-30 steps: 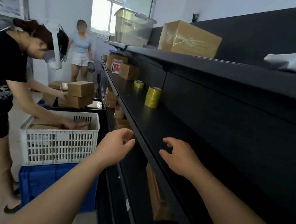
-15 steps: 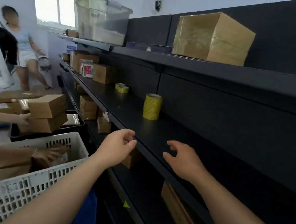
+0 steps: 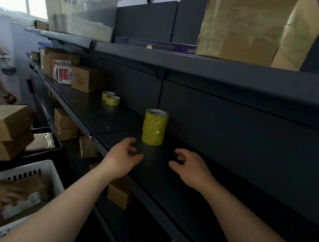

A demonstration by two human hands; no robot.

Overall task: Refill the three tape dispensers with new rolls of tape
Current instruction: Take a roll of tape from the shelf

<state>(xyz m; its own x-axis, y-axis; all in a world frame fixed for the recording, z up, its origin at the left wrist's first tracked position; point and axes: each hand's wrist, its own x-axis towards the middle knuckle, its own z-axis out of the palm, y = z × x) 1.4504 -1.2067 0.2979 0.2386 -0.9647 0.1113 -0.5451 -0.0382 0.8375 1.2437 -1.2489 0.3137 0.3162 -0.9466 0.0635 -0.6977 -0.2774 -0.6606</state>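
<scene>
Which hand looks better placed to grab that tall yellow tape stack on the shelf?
Left, probably. The left hand has its fingertips almost at the foot of the tape stack, open toward it; the right hand hangs further to the side. Both are empty.

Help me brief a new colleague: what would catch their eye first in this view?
The bright yellow stack of tape rolls stands upright on the dark middle shelf. The left hand and right hand reach toward it, apart from each other, fingers loosely curled, holding nothing. Above, a big wrapped cardboard box sits on the top shelf.
</scene>
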